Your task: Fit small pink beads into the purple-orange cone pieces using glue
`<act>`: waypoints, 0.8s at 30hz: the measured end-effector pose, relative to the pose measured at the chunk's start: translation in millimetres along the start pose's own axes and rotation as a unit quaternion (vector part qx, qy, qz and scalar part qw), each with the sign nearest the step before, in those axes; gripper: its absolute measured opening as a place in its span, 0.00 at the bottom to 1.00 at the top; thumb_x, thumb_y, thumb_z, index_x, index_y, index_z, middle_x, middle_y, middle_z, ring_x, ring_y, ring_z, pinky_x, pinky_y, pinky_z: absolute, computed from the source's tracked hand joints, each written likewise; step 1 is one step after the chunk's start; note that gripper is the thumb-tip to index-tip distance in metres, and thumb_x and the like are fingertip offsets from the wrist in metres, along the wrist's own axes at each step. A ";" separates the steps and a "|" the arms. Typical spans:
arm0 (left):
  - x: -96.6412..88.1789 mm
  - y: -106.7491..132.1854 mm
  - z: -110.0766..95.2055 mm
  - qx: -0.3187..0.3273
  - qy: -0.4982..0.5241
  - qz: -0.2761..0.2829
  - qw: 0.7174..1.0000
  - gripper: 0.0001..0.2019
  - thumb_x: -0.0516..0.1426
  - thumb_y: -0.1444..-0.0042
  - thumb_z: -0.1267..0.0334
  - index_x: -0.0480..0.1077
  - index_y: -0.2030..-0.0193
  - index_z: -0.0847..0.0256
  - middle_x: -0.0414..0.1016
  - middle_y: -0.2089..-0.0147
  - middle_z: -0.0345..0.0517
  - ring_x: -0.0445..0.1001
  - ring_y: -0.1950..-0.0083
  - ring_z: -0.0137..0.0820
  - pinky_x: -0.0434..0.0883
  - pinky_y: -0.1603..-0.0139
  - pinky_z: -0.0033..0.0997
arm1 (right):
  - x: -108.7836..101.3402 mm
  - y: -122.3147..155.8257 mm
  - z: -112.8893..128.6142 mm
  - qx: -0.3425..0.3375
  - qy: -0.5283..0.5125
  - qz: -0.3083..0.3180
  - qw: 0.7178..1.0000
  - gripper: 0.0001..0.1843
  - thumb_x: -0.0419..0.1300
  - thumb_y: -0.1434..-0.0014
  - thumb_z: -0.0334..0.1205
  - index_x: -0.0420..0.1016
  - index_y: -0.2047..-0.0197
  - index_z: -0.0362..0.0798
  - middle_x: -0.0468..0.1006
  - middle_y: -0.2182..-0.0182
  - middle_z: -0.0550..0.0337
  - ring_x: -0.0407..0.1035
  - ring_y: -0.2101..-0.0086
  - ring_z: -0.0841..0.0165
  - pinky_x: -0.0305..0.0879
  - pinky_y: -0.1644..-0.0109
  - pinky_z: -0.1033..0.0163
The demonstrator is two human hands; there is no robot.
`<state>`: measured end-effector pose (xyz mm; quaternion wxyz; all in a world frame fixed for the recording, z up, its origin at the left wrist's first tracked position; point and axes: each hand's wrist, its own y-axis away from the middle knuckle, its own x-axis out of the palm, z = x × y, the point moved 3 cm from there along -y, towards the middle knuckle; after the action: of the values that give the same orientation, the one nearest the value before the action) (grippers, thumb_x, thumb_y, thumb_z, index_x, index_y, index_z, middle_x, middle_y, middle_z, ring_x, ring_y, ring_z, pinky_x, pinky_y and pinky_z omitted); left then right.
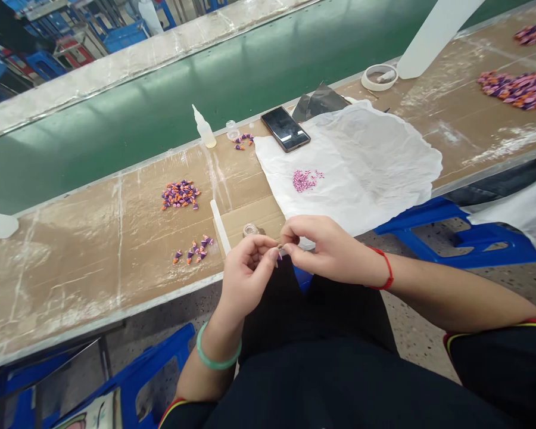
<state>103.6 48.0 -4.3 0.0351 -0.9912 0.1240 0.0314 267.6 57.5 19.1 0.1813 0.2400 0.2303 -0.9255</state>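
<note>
My left hand (246, 271) and my right hand (324, 247) meet just off the near edge of the workbench (80, 262), fingers pinched together on one tiny purple piece (279, 255). A green bangle rings the left wrist, a red cord the right. Beside the hands on the bench stand a small clear jar (250, 229) and a white stick (220, 226). A short row of purple-and-orange cone pieces (194, 250) lies left of them, with a bigger pile (180, 194) farther back. Small pink beads (304, 179) rest on a white sheet (361, 161).
A glue bottle (204, 127), a small clear cap (232, 128) and a black phone (285, 128) sit near the green conveyor belt (170, 95). A tape roll (379, 77) and more purple-orange piles (520, 89) lie far right. Blue stools (455, 238) stand below the bench.
</note>
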 end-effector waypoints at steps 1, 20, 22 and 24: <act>-3.3 1.0 2.4 -0.004 0.019 -0.012 1.000 0.07 0.62 0.41 0.60 0.73 0.63 0.61 0.73 0.74 0.39 0.68 0.77 0.23 0.67 0.76 0.21 | 0.7 -1.5 -0.4 0.004 -0.010 0.006 1.000 0.07 0.55 0.43 0.29 0.64 0.71 0.48 0.69 0.76 0.64 0.62 0.74 0.73 0.60 0.69 0.68; -53.3 15.0 51.7 -0.114 0.112 -0.121 0.980 0.15 0.72 0.56 0.56 0.79 0.68 0.64 0.81 0.73 0.46 0.78 0.74 0.29 0.78 0.73 0.25 | 25.0 -67.6 -46.6 0.149 -0.118 0.207 0.960 0.08 0.55 0.40 0.41 0.66 0.69 0.47 0.71 0.75 0.63 0.63 0.74 0.73 0.59 0.68 0.65; -54.1 14.9 53.3 -0.113 0.121 -0.119 0.979 0.15 0.72 0.55 0.55 0.79 0.68 0.64 0.81 0.72 0.46 0.78 0.74 0.29 0.78 0.73 0.25 | 25.6 -67.0 -47.8 0.158 -0.108 0.212 0.958 0.08 0.54 0.40 0.41 0.66 0.69 0.47 0.70 0.75 0.63 0.62 0.74 0.73 0.59 0.69 0.65; -54.4 14.7 54.1 -0.111 0.127 -0.113 0.979 0.15 0.72 0.55 0.55 0.79 0.68 0.64 0.81 0.71 0.47 0.78 0.74 0.29 0.78 0.73 0.26 | 26.8 -67.0 -48.8 0.119 -0.027 0.193 0.973 0.08 0.54 0.41 0.39 0.64 0.71 0.48 0.67 0.77 0.64 0.60 0.75 0.72 0.57 0.69 0.65</act>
<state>44.5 51.3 -55.1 -0.0874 -0.9925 0.0099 -0.0852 233.4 131.9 -10.3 0.3329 0.2747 0.0624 -0.8999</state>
